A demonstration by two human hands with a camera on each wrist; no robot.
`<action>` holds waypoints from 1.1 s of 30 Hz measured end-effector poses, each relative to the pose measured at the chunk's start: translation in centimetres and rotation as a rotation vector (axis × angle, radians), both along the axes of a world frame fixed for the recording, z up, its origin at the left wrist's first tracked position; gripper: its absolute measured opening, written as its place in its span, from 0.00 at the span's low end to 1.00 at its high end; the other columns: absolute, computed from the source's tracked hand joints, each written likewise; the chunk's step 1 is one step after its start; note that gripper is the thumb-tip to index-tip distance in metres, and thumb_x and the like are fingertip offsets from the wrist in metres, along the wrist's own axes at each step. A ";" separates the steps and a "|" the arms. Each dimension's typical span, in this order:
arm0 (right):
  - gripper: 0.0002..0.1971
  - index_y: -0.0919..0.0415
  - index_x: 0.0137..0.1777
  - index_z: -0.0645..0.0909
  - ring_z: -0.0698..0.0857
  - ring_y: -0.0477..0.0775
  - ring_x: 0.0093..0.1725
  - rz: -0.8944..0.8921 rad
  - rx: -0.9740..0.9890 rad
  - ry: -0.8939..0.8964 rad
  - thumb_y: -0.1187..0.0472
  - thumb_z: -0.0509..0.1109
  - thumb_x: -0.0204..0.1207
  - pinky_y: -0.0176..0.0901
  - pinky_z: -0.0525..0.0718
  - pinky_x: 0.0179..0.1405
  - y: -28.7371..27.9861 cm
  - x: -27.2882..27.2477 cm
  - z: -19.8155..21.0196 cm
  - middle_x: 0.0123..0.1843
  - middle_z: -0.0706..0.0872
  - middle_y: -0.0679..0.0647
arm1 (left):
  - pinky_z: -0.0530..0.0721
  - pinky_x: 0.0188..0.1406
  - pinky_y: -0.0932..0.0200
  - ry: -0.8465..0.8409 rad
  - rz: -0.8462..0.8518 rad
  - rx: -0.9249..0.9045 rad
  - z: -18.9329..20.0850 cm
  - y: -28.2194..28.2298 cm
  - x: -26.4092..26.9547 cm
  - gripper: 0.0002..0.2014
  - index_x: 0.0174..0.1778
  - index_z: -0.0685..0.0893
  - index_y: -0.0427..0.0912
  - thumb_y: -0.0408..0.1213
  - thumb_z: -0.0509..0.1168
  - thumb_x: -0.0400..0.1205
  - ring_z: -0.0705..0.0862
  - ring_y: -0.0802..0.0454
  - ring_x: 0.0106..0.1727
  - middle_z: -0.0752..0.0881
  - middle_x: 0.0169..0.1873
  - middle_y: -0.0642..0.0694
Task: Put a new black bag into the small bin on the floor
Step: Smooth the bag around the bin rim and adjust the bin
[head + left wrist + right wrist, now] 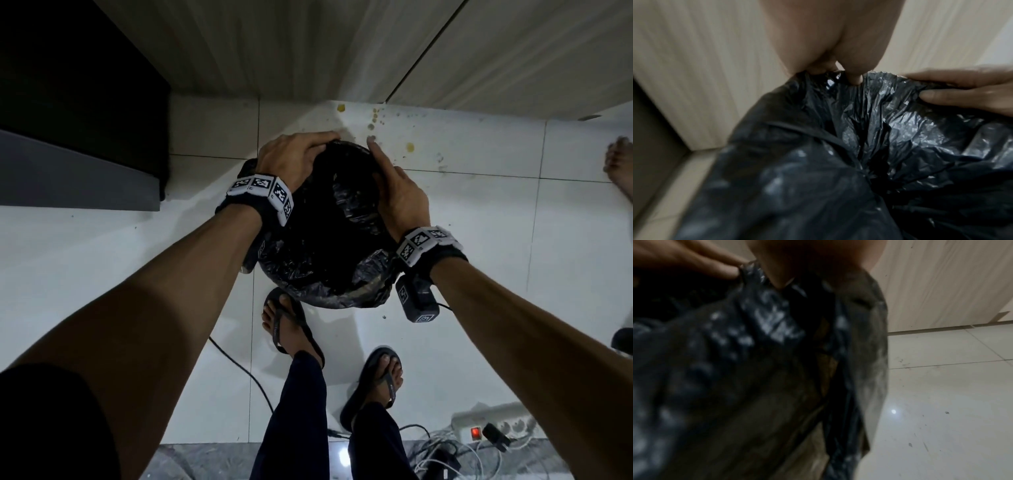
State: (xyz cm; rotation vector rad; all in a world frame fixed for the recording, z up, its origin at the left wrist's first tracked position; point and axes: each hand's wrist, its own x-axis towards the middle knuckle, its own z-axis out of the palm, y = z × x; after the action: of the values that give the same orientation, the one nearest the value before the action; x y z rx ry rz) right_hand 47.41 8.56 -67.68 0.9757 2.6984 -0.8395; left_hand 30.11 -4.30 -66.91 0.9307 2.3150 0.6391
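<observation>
A dark cabinet point(78, 102) stands left, near the small bin point(368, 291) on the tiled floor point(479, 212). Left hand point(291, 159) curls its fingers point(856, 79) over the black bag point(318, 250) at the far rim; right hand point(400, 195) pinches the bag's edge beside it. Bare floor lies open rightward.

Both arms reach down, left grip point(289, 157) and right grip point(399, 197) curled.

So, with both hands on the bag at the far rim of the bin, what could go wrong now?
1. The left hand and right hand both work the far edge, so the black bag may slip off the near side.
2. The thin plastic could tear under the fingertips.
3. The cable by the feet is a trip risk.
</observation>
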 end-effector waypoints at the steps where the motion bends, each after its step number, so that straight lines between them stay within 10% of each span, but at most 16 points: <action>1: 0.23 0.33 0.82 0.53 0.84 0.69 0.55 0.006 -0.019 -0.010 0.48 0.49 0.88 0.57 0.84 0.47 0.5 0.0 0.1 0.62 0.83 0.60 | 0.76 0.67 0.59 0.004 0.026 -0.006 -0.1 -0.3 0.1 0.16 0.66 0.79 0.67 0.50 0.54 0.86 0.83 0.52 0.66 0.86 0.64 0.58; 9: 0.20 0.45 0.74 0.70 0.85 0.67 0.61 0.030 -0.205 -0.082 0.42 0.50 0.87 0.50 0.77 0.52 0.7 -1.0 0.3 0.65 0.86 0.59 | 0.77 0.61 0.56 0.009 0.267 -0.047 0.2 -3.7 3.0 0.16 0.68 0.78 0.63 0.49 0.52 0.87 0.83 0.44 0.64 0.88 0.61 0.51; 15: 0.29 0.40 0.84 0.55 0.81 0.66 0.63 0.055 -0.023 0.027 0.43 0.57 0.84 0.63 0.81 0.59 0.2 0.1 0.9 0.69 0.78 0.62 | 0.78 0.61 0.53 -0.027 0.378 -0.014 0.0 -5.3 5.2 0.16 0.70 0.77 0.61 0.47 0.53 0.87 0.83 0.43 0.64 0.87 0.62 0.50; 22: 0.28 0.45 0.85 0.55 0.63 0.66 0.81 -0.012 0.226 0.006 0.51 0.57 0.85 0.68 0.60 0.79 -4.6 4.5 0.8 0.83 0.66 0.59 | 0.74 0.70 0.46 0.167 -0.095 -0.047 0.3 -3.4 4.2 0.30 0.80 0.60 0.63 0.37 0.58 0.84 0.73 0.42 0.73 0.70 0.77 0.46; 27: 0.34 0.43 0.85 0.48 0.75 0.68 0.70 -0.105 0.061 0.015 0.58 0.59 0.83 0.61 0.84 0.53 -5.2 4.6 0.0 0.85 0.57 0.57 | 0.83 0.55 0.47 0.130 -0.198 -0.089 -0.4 -3.2 3.8 0.33 0.80 0.56 0.65 0.35 0.59 0.83 0.81 0.40 0.59 0.78 0.64 0.45; 33: 0.26 0.37 0.84 0.53 0.86 0.69 0.45 -0.053 -0.061 0.001 0.50 0.53 0.87 0.57 0.85 0.42 -1.8 2.0 0.3 0.56 0.87 0.62 | 0.81 0.52 0.50 0.135 -0.110 -0.097 -0.7 -3.6 3.9 0.30 0.79 0.57 0.68 0.40 0.57 0.84 0.83 0.43 0.53 0.80 0.55 0.45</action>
State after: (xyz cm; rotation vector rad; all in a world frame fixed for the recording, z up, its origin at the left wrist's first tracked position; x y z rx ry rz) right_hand 49.40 6.75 -67.39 1.0378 2.6416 -0.9260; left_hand 34.06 -7.92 -67.59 1.0759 2.3695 0.4271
